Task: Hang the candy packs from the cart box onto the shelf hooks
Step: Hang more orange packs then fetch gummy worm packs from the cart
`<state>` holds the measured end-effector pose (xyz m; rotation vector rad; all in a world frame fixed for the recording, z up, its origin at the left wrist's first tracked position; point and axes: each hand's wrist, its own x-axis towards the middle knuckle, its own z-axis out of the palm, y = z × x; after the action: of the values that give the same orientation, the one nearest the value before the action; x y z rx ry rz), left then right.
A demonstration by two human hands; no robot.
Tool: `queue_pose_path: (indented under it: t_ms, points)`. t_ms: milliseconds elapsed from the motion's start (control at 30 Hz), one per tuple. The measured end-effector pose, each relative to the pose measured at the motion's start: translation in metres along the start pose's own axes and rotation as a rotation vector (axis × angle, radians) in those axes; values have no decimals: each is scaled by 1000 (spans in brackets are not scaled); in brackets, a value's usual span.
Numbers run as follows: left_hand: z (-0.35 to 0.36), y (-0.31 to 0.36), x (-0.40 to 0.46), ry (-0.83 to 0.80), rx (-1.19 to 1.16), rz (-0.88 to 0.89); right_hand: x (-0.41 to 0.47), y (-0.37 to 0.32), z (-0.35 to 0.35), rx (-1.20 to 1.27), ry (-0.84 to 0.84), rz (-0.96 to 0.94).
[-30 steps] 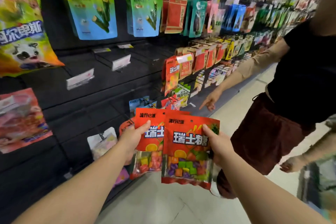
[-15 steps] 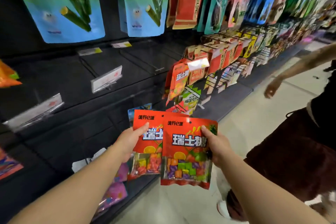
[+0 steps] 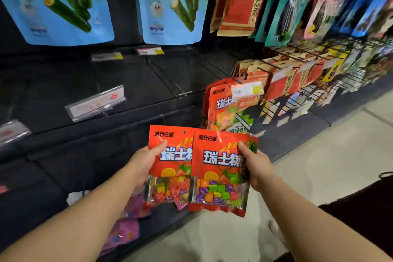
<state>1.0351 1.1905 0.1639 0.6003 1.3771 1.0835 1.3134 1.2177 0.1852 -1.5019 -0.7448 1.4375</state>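
Holding two soft, light Swiss candy packs below the hung matching pack (image 3: 225, 106).
My left hand (image 3: 144, 161) pinches the left pack (image 3: 170, 168), my right hand (image 3: 255, 166) the right pack (image 3: 219, 174); crinkly film, best gripped near the top hole.

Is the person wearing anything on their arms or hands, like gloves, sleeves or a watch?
No. The left hand and right hand are bare, without gloves, rings or watch, and both forearms are uncovered as far as the frame shows; no sleeve is visible.

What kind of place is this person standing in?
Most likely a shop's snack aisle: glossy blue snack bags hang on a black display wall, clear plastic price tags sit on wire hooks, and matching red candy packs are in hand.
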Motion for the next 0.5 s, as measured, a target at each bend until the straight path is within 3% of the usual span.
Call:
queue_pose_path:
  t_ms: [267,500]
  points:
    - [39,0,22,223,-100,46,83,-67,-23,-124,-175,-76]
    - [69,-3,21,318,-228,106,121,-97,-24,-153,-275,-75]
